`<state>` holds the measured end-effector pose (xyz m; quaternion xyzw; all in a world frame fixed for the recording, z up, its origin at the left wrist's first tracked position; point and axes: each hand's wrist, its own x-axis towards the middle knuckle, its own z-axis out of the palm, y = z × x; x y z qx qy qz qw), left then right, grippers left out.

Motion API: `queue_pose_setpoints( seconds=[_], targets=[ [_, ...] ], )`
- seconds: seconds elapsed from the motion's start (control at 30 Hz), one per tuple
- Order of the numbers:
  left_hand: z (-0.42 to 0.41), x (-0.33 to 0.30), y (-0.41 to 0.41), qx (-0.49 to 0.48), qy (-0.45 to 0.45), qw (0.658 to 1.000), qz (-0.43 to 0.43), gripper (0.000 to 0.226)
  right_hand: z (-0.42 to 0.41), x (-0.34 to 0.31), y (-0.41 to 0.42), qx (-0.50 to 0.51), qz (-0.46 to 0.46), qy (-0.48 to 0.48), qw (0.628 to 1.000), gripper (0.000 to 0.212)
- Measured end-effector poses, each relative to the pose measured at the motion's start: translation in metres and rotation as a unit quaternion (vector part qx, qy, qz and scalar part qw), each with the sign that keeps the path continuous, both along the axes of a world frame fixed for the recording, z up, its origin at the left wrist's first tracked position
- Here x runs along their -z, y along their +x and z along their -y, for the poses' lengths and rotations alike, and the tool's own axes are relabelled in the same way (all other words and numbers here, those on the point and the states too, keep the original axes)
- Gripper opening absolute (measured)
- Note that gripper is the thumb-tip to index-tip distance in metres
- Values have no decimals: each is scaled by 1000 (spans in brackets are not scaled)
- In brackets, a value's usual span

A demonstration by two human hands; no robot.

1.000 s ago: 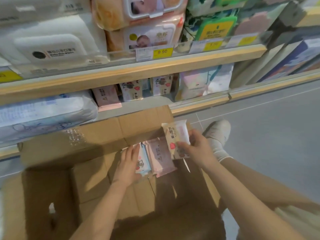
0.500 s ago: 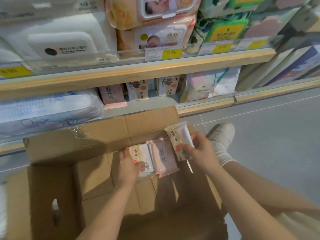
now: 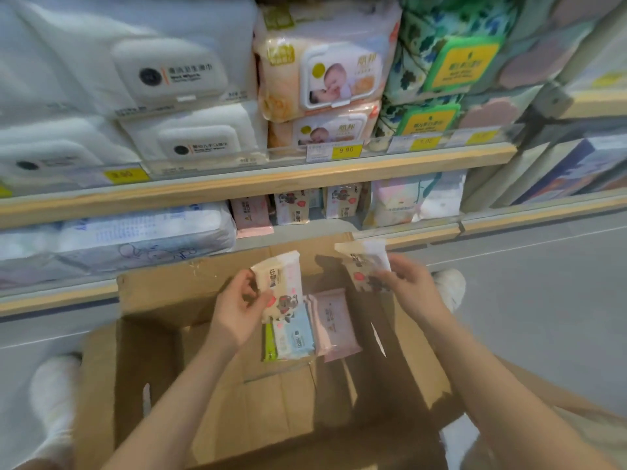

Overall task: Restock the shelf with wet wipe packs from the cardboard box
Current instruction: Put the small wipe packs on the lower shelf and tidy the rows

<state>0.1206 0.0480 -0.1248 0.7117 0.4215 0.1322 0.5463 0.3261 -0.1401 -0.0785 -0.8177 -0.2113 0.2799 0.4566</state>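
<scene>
A matt brown cardboard box (image 3: 163,361) fills the lower centre of the frame, its corrugated flaps creased and dull. Small wet wipe packs in soft plastic film, one cream pack in the left hand (image 3: 281,286) and one cream pack in the right hand (image 3: 366,264), catch a faint sheen; the pink pack (image 3: 334,325) in the box looks smooth. The shelf edge (image 3: 237,188) across the middle shows pale, matt wood. At upper left, large white packs (image 3: 190,144) carry glossy moulded plastic lids. Price tags (image 3: 346,150) look like paper behind clear plastic.

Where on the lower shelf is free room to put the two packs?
Bare shelf board lies in front of the small packs, between the pink pack and the pastel bag. Left of it, the big white bundle crowds the shelf.
</scene>
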Motion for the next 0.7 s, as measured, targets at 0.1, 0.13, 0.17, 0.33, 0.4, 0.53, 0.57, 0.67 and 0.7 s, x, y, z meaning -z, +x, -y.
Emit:
queue_pose_setpoints(
  seconds=[0.1, 0.13, 0.17, 0.33, 0.4, 0.53, 0.57, 0.67, 0.7],
  targets=[
    [-29, -10, 4, -5, -6, 1000, 16, 19, -22, -21, 2, -26, 30, 27, 999, 22],
    [-37, -9, 4, 4, -14, 1000, 5, 20, -31, -23, 4, -25, 35, 36, 998, 20],
    [-43, -6, 4, 20, -16, 1000, -10, 21, -41, -24, 6, -22, 37, 41, 998, 19],
    [-56, 5, 6, 63, -18, 996, -60, 17, -103, -7, 21, -45, 67, 46, 996, 20],
    [-58, 9, 8, 54, -19, 996, -62, 17, -129, 11, 24, -53, 67, 23, 996, 17],
    [-60, 13, 9, 36, -47, 998, -16, 19, -169, 47, 27, -54, 52, -20, 997, 16],
    [-60, 12, 9, 35, -59, 998, -1, 21, -177, 53, 28, -46, 44, -28, 998, 19],
    [-62, 13, 7, 36, -65, 997, 19, 29, -196, 68, 39, -13, 30, -60, 998, 22],
    [-62, 13, 7, 33, -70, 997, 28, 28, -202, 73, 44, 1, 18, -62, 998, 21]
  ],
)
